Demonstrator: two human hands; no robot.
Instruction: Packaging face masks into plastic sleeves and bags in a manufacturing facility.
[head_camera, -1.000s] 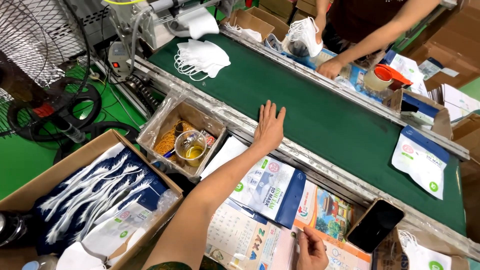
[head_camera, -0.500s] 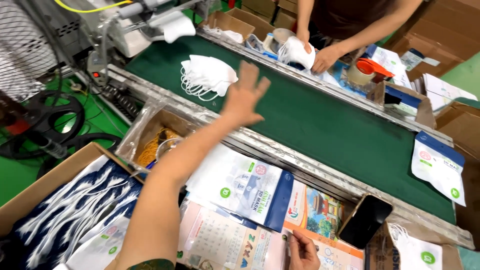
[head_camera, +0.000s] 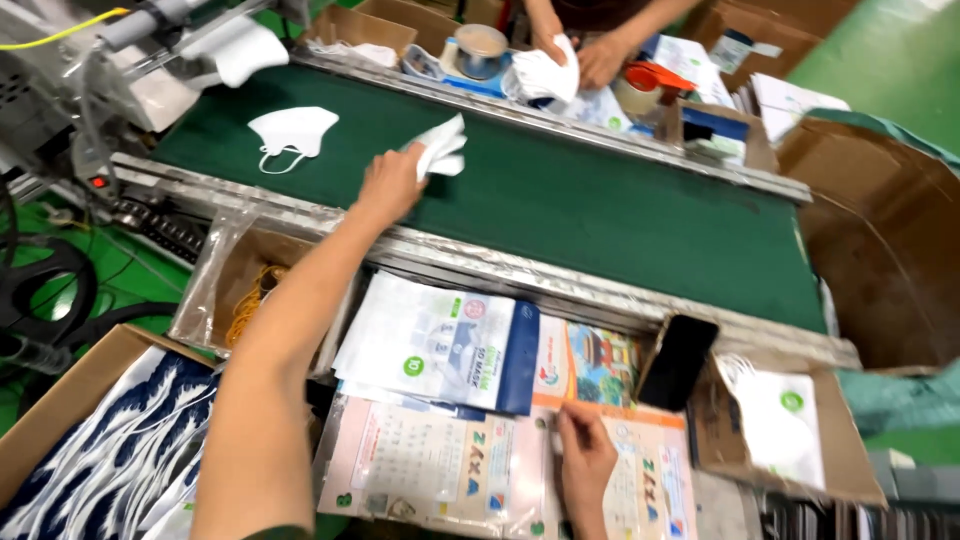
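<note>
Green belt (head_camera: 600, 210) runs across the bench between metal rails, the largest surface in view; a big brown carton (head_camera: 880, 250) stands at its right end; a box of blue-and-white packets (head_camera: 90, 450) sits at lower left; on the near side of the rail lies a white and blue pouch (head_camera: 440, 340) over a printed calendar sheet (head_camera: 430, 460); a black phone (head_camera: 678, 362) leans just right of the pouch; one white mask (head_camera: 293, 130) lies flat on the belt, apart from the hands; left hand (head_camera: 388, 185) reaches over the near rail onto the belt, fingers closed in a pinch on a bunch of white masks (head_camera: 440, 150), lifted slightly off the green surface; right hand (head_camera: 585, 455) rests on the calendar sheet, fingers curled, thumb and forefinger together at its top edge, cannot tell if anything is gripped; across the belt another person's hands (head_camera: 575, 55) hold a white mask.
</note>
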